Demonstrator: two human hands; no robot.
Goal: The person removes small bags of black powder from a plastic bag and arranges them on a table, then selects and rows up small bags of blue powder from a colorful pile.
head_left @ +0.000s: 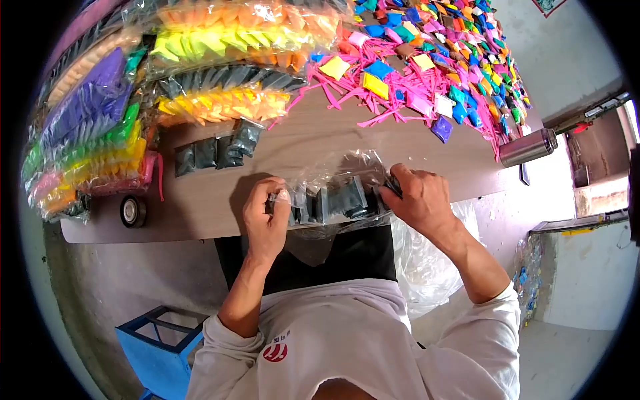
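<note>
Between my hands, at the table's front edge, lies a clear plastic bag [363, 163] with a row of small black packets [343, 199] inside. My left hand [267, 212] is closed at the left end of the row, thumb and fingers pinching the packets and film there. At the right end, my right hand [420, 197] has its fingers curled round a black packet and the edge of the bag. Farther back on the left, several loose black packets [217, 152] lie overlapping in a short row on the table.
Bags of coloured packets [227, 43] are stacked at the back left. Pink plastic tools [400, 83] and a heap of colourful packets [460, 53] cover the back right. A metal flask [529, 148] lies at the right edge, a tape roll [133, 211] at the left. A blue stool [160, 350] stands below.
</note>
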